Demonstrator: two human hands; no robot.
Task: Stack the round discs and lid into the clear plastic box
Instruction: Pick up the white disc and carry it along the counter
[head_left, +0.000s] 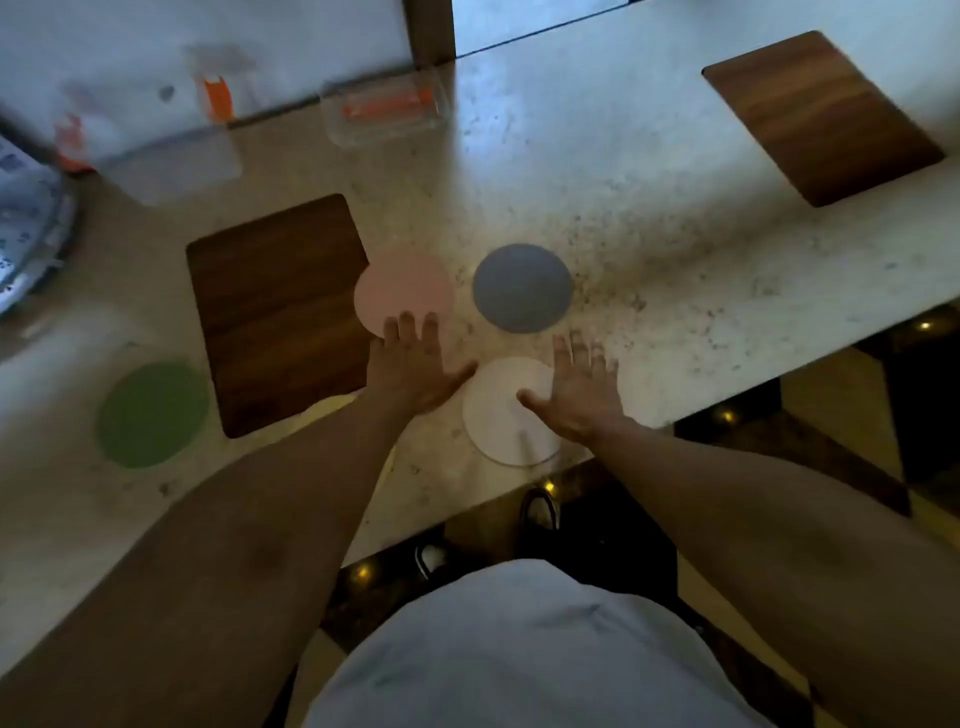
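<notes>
Several flat round discs lie on a speckled stone table (675, 234). A pink disc (402, 283) partly overlaps a dark wooden mat (275, 312). To its right lies a grey-blue disc (522, 288). Near the front edge sits a white disc (498, 415), and far left a green disc (153, 413). My left hand (413, 366) is open, fingers spread, its tips at the pink disc's near rim. My right hand (584, 387) is open over the white disc's right side. The clear plastic box (384, 111) with orange clips stands at the back, blurred.
A second wooden mat (821, 117) lies at the back right. A flat clear lid-like sheet (174, 169) and orange-topped items (218, 98) sit at the back left. A patterned bundle (26, 218) is at the left edge. The table's front edge runs just behind my wrists.
</notes>
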